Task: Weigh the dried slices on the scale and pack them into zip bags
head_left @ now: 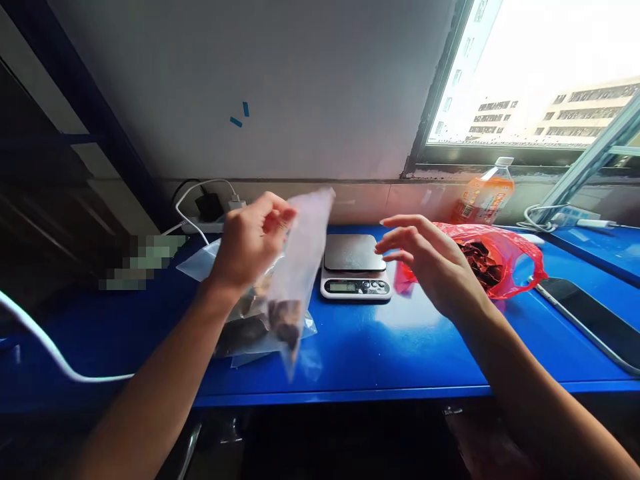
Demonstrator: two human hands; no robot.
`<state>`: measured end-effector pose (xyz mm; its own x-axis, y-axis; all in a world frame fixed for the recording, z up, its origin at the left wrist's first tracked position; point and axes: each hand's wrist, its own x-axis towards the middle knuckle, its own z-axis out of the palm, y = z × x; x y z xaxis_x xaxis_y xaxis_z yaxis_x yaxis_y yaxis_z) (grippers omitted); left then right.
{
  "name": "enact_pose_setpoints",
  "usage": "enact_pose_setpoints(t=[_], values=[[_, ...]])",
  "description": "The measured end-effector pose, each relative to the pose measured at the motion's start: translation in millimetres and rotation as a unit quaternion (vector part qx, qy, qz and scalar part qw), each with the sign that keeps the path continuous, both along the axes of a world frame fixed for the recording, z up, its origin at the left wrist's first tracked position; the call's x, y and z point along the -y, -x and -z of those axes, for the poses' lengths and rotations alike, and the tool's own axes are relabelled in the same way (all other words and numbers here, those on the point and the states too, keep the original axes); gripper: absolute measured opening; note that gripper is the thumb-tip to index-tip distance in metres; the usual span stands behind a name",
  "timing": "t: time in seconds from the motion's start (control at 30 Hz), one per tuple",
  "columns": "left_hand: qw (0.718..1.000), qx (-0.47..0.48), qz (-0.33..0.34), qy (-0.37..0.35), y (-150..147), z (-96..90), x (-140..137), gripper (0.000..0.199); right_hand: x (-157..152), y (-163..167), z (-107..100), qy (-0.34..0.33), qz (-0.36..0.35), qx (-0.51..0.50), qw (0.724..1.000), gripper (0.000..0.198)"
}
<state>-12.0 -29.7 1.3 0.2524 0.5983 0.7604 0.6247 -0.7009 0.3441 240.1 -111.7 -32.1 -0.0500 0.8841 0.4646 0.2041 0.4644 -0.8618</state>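
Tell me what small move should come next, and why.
Probably bring the empty right hand to the translucent plastic bag to steady it: only the left hand pinches it, near the top, and it hangs tilted beside the white, silver-topped scale.

The left grip (pixel 255 233) holds a translucent bag (pixel 300 257), brown contents (pixel 286 320) at its lower end, over other bags (pixel 245 335) on the blue table (pixel 385 363). The right grip (pixel 425 260), fingers apart, is raised near the digital scale (pixel 355 267) and the red bag (pixel 520 260) of dark pieces (pixel 481 263). A bottle (pixel 485 197) stands behind the red bag.
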Motion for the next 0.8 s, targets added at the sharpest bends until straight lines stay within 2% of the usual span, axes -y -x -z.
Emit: enact_pose_setpoints(t=[0.03,0.1,0.17,0.23,0.33,0.43,0.57,0.67,0.73,0.8], values=[[0.999,0.035,-0.021,-0.003,4.3,-2.3,-1.7,0.032,7.3,3.1,9.3,0.024,0.000,-0.057,0.998,0.040],[0.997,0.052,-0.057,-0.014,9.4,-4.6,-3.6,0.037,25.5,16.4,31.8,0.090,-0.043,-0.114,0.988,0.050],[0.996,0.031,-0.080,-0.033,8.4,-4.0,-2.8,0.041,42.6,36.5,51.3,0.189,-0.111,-0.098,0.971,0.065],[0.996,0.018,-0.074,-0.044,2.4,-1.5,0.1,0.041,51.4,56.9,60.4,0.209,-0.136,-0.126,0.960,0.074],[0.998,0.021,-0.024,-0.046,-7.0,2.9,5.2,0.037,44.7,72.6,56.9,0.182,-0.070,-0.253,0.948,0.057],[0.998,0.009,0.037,-0.044,-8.7,4.9,8.0,0.029,30.2,63.9,49.6,0.131,0.007,-0.319,0.939,0.040],[0.992,-0.017,0.127,-0.011,-3.1,4.6,10.2,0.025,27.2,36.5,45.7,0.055,0.066,-0.271,0.959,0.027],[0.979,-0.020,0.196,0.050,-2.1,5.0,18.1,0.035,35.9,11.5,36.3,0.044,0.080,-0.220,0.971,0.025],[0.975,0.006,0.210,0.074,-5.6,7.0,31.5,0.034,44.0,-12.6,24.9,0.045,0.107,-0.187,0.976,0.026],[0.972,0.065,0.204,0.093,-11.5,12.3,54.5,0.023,53.1,-44.5,12.7,0.026,0.178,-0.169,0.969,0.031]])
